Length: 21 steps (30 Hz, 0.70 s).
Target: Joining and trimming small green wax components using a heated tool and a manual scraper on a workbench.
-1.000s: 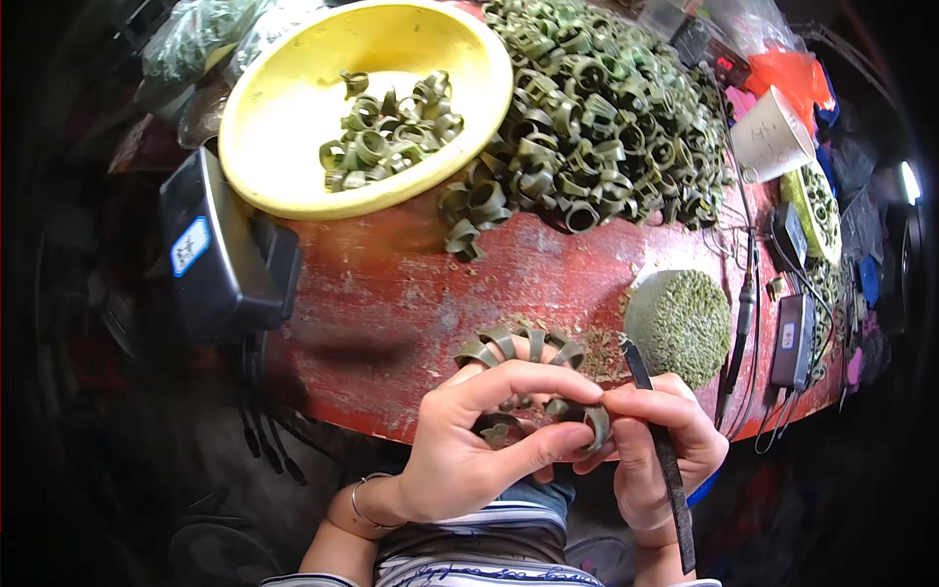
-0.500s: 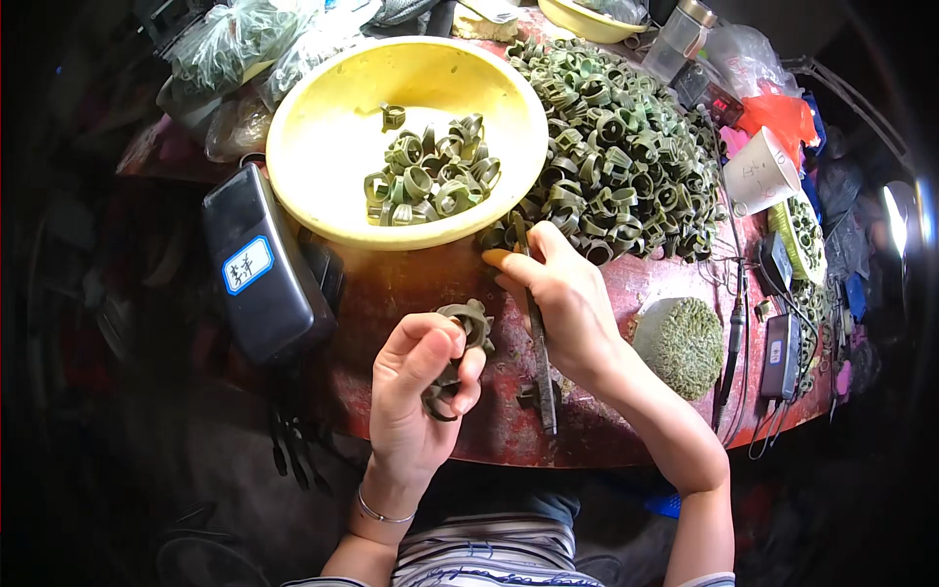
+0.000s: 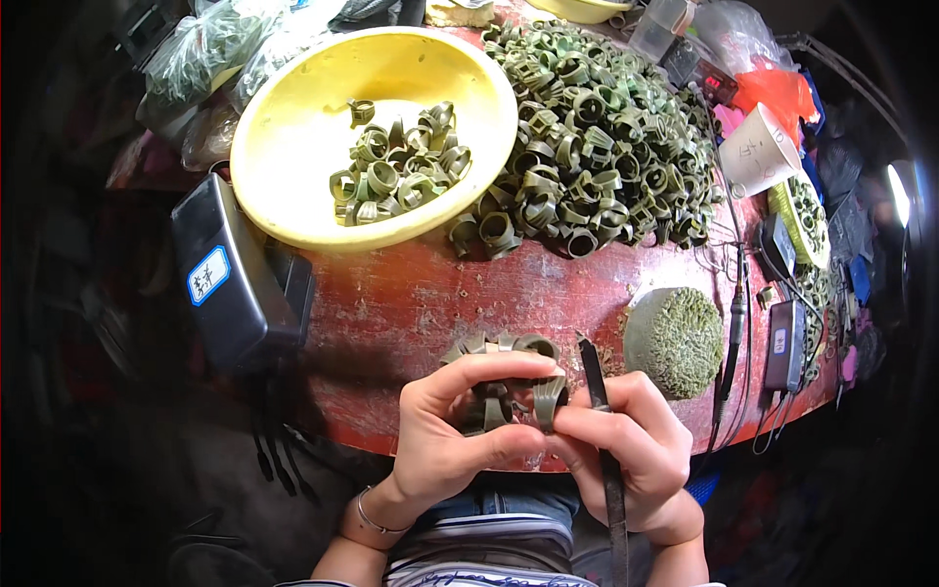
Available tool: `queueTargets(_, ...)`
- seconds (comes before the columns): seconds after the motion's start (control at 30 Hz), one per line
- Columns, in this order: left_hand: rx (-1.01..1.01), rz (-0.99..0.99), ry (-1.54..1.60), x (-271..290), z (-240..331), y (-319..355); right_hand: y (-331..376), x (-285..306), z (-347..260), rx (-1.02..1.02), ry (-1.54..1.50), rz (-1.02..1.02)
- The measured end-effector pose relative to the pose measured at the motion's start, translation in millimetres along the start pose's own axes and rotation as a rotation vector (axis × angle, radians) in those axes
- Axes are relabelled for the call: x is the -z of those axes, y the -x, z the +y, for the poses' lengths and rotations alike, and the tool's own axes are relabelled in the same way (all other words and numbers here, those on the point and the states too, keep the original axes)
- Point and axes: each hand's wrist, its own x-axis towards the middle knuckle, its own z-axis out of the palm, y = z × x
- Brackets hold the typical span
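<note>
One yellow bowl (image 3: 293,166) on the red table (image 3: 411,303), holding a small heap of olive-green rings (image 3: 396,171), too many to count. Right of the bowl, a far bigger ring pile (image 3: 597,137) loose on the table. Below the bowl, at the table's near edge: left hand (image 3: 455,430) grasping a green ring cluster (image 3: 509,391); right hand (image 3: 621,440) pinching the same cluster while gripping one dark tool (image 3: 602,421).

Tool (image 3: 608,460) handle's end off-frame
</note>
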Motion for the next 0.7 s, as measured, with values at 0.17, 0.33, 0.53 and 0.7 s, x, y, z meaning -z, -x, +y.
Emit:
queueTargets(0.17, 0.151, 0.018, 0.154, -7.2, 1.9, 2.3, 14.6, 5.4, 12.9, 0.001, -0.071, 0.032)
queueTargets(0.33, 0.204, 0.025, 0.352, -12.1, -1.6, 3.7, 30.1, 4.6, 14.4, -0.291, -0.347, 0.186)
queueTargets(0.53, 0.232, 0.029, 0.226, -15.1, -0.1, 3.0, 52.7, 5.6, 12.6, -0.333, -0.57, 0.222)
queueTargets(0.7, 0.226, 0.024, 0.193, -19.4, 1.7, 3.6, 43.5, 2.5, 17.0, -0.186, -0.543, 0.149)
